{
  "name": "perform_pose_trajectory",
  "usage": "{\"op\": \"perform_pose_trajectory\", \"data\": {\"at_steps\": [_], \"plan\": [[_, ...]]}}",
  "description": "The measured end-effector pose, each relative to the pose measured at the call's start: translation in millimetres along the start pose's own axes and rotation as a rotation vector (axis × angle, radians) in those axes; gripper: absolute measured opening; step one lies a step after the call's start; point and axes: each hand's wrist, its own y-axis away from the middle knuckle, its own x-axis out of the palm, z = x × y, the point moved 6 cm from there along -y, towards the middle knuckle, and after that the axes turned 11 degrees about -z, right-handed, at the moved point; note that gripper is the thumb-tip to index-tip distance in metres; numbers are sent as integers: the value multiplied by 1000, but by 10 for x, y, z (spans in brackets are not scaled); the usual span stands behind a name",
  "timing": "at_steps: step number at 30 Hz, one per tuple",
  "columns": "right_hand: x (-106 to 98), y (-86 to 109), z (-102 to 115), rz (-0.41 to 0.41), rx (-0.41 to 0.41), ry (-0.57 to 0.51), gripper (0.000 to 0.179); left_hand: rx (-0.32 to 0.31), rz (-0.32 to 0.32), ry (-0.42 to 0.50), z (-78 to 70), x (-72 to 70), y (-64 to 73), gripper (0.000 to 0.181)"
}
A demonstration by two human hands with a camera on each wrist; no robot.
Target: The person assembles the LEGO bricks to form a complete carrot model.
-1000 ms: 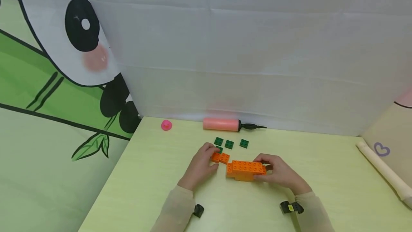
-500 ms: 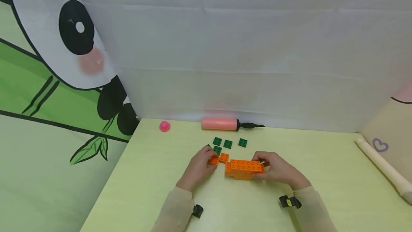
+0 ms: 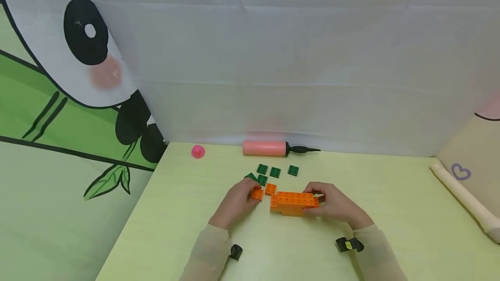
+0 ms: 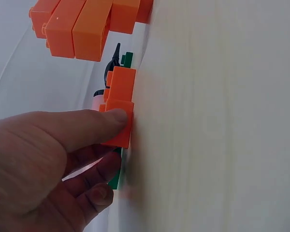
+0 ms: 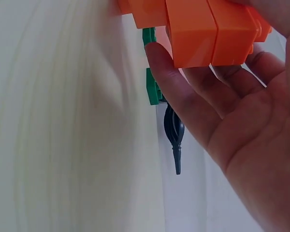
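Observation:
In the head view my left hand [image 3: 235, 200] pinches a small orange building brick [image 3: 257, 194]. The left wrist view has the thumb on its near side and the fingers behind it. A second small orange brick [image 3: 271, 189] lies right beside that one, on the table. My right hand [image 3: 336, 205] grips the right end of a large block of joined orange bricks [image 3: 293, 205], studs facing up. Seen from the right wrist, this orange block [image 5: 191, 43] sits between thumb and fingers. Several green bricks [image 3: 275, 172] lie just beyond; one green brick [image 3: 250, 177] is partly hidden by my left fingers.
A pink hand pump [image 3: 264, 148] with a black nozzle lies along the back of the table [image 3: 390, 211]. To its left is a pink rubber duck [image 3: 198, 151]. A pale roll [image 3: 465, 200] runs down the right edge. White cloth [image 3: 312, 55] hangs behind.
My left thumb has closed in on the small orange brick, and the fingers have drawn back slightly, uncovering green bricks. My right hand keeps its grip on the large orange block.

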Motion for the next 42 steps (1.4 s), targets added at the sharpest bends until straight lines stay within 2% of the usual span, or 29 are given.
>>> {"op": "perform_pose_trajectory", "data": {"at_steps": [4,7,12,14,19,27,29,33,42], "plan": [[59,22,3,-3,38,-16,28,-2,26,16,24,-3,37,34],[98,41,1,-6,60,-27,28,-26,44,40,53,-20,70,33],[165,74,9,-13,83,-34,29,-70,32,83,74,-105,101,33],[171,64,15,-11,79,-37,29,-53,10,97,28,-158,81,33],[189,57,22,-3,64,-44,29,38,-55,123,-141,-257,57,33],[177,61,29,5,35,-49,30,171,-169,219,-500,-335,82,37],[203,95,47,-3,34,-49,30,197,-166,238,-574,-332,121,37],[278,157,78,-15,24,-54,30,227,-119,255,-684,-284,190,35],[280,155,104,-25,-1,-52,30,261,-48,245,-890,-176,160,31]]}}
